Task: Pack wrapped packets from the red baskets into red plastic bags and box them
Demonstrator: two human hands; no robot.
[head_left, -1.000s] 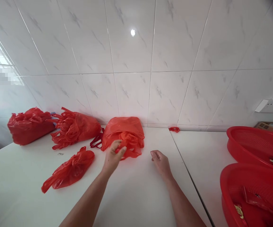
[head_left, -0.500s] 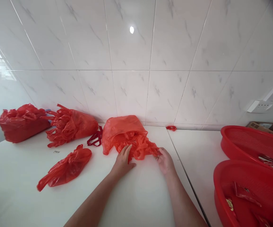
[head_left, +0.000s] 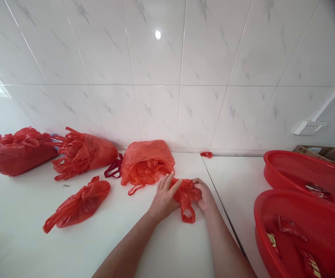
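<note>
A crumpled red plastic bag (head_left: 187, 197) with a loop handle lies on the white table between my hands. My right hand (head_left: 204, 196) has its fingers closed on the right side of this bag. At the bag's left side, my left hand (head_left: 165, 199) touches it with fingers stretched and apart; part of the thumb lies over the plastic. Just behind my left hand rests a larger red bag (head_left: 148, 154), its mouth facing me and more crumpled red plastic bags (head_left: 150, 170) inside. One loop handle hangs out of that mouth onto the table.
Left of my hands lie a knotted red bag (head_left: 80, 206), a bundle of red bags (head_left: 93, 154) and a full red bag (head_left: 25, 154). Two red baskets (head_left: 261, 227) with small packets stand at right. A tiled wall (head_left: 155, 112) bounds the table's back. A seam (head_left: 222, 206) crosses the table.
My right hand has drawn one crumpled bag out of the larger bag, toward me. My left hand has moved right, to that bag's side. The view has shifted slightly right.
</note>
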